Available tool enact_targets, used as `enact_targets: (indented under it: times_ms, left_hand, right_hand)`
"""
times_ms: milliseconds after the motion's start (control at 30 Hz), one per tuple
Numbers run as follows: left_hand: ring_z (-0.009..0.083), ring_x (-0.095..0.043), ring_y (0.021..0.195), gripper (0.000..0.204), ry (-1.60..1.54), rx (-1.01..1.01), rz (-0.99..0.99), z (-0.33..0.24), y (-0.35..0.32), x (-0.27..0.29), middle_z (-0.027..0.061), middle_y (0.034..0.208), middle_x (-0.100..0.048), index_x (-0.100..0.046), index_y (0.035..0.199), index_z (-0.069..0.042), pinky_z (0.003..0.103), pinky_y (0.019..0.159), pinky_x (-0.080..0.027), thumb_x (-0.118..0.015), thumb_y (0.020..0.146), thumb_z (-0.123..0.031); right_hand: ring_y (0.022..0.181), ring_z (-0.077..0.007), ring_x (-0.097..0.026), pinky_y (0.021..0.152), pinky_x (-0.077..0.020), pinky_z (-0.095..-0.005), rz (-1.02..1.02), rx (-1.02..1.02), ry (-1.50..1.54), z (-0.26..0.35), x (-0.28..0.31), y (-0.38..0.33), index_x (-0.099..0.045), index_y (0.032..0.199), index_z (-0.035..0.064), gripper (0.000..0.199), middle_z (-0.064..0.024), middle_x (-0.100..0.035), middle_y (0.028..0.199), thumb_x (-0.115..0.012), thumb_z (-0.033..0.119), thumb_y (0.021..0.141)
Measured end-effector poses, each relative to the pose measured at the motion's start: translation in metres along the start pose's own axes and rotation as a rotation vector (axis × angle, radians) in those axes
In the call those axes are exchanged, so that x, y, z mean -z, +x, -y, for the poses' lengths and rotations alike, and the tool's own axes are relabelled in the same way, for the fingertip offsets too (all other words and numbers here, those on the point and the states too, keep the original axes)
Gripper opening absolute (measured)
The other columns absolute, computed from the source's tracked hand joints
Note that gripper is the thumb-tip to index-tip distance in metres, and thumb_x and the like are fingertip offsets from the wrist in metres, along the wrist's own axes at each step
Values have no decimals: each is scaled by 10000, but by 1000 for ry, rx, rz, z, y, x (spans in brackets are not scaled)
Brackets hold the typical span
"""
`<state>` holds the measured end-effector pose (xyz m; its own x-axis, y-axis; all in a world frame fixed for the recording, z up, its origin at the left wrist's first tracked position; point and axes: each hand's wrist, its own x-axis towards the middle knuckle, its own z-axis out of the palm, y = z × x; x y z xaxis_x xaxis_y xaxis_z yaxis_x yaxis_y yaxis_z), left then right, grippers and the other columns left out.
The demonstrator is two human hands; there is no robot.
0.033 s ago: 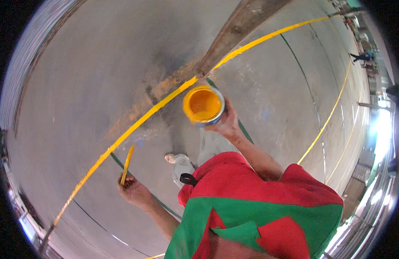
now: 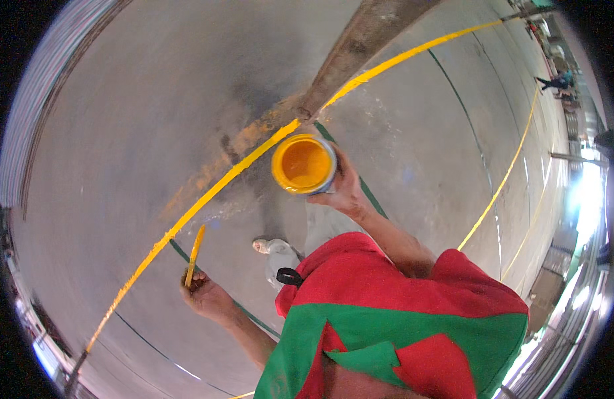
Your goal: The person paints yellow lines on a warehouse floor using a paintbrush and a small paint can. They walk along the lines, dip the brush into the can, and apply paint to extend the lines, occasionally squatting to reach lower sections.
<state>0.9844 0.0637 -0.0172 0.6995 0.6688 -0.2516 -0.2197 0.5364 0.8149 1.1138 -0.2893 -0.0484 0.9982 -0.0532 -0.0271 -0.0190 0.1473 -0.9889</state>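
Note:
My right hand (image 2: 347, 189) is wrapped around the side of a paint can (image 2: 276, 170), its open mouth tilted up toward me. Yellow-orange paint (image 2: 311, 174) coats the rim and lies inside. Off to the left, my left hand (image 2: 209, 295) pinches a slim yellow stick-like tool (image 2: 196, 247) near its lower end; whether it has bristles I cannot make out. The tool points up and away from me, apart from the can. Beyond both hands, a yellow painted line (image 2: 217, 185) crosses the grey floor.
A brown post (image 2: 350, 56) meets the yellow line just beyond the can. Dark green lines (image 2: 371, 196) run along the floor too. My shoe (image 2: 260, 245) shows below the can. At the far right are another person (image 2: 557, 82) and stacked boxes (image 2: 551, 269).
The paint can and my right hand have shifted slightly left, and the can's mouth faces me a little differently. My left hand and the yellow tool look nearly still.

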Motion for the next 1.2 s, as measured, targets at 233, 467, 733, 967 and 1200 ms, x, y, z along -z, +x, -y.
enact_targets:
  times_ms: [233, 467, 733, 967, 1200]
  left_hand:
    - [233, -657, 987, 347, 71, -56, 102, 26, -8, -139, 160, 1087, -701, -660, 1155, 37, 362, 892, -533, -585, 1022, -275]
    - [303, -676, 1030, 241, 427, -281, 498, 48, 14, -212, 193, 1130, -709, -691, 1088, 10, 415, 943, -532, -640, 953, -183]
    - [337, -685, 1017, 296, 810, -299, 956, 55, 21, -244, 180, 1123, -711, -694, 1109, -69, 391, 878, -543, -714, 820, -6]
    - [386, -650, 1084, 329, 1082, -178, 1137, 114, 11, -223, 176, 1153, -690, -654, 1167, -66, 463, 927, -536, -736, 855, -126]
    - [331, -665, 1053, 255, 831, -76, 792, 193, 27, -146, 185, 1137, -686, -655, 1131, -23, 417, 922, -533, -704, 895, -107]
  right_hand:
    - [1409, -384, -476, 1189, -376, -461, 288, 255, -589, 50, 40, 100, -427, 1504, 86, 1101, -186, -500, 1510, -998, 254, 577]
    - [1403, -346, -496, 1183, -384, -448, 338, 326, -616, 32, 51, 131, -416, 1513, 82, 1099, -172, -511, 1503, -1001, 192, 589]
    - [1417, -418, -466, 1180, -385, -519, 419, 419, -642, 29, 49, 120, -447, 1494, 103, 1058, -201, -496, 1516, -988, 221, 592]
    - [1398, -437, -481, 1163, -407, -524, 591, 498, -723, -11, 51, 111, -446, 1492, 104, 993, -224, -486, 1517, -957, 219, 649]
    - [1398, -432, -486, 1149, -422, -524, 639, 325, -678, -119, 69, 118, -449, 1486, 92, 994, -227, -483, 1522, -959, 229, 644]
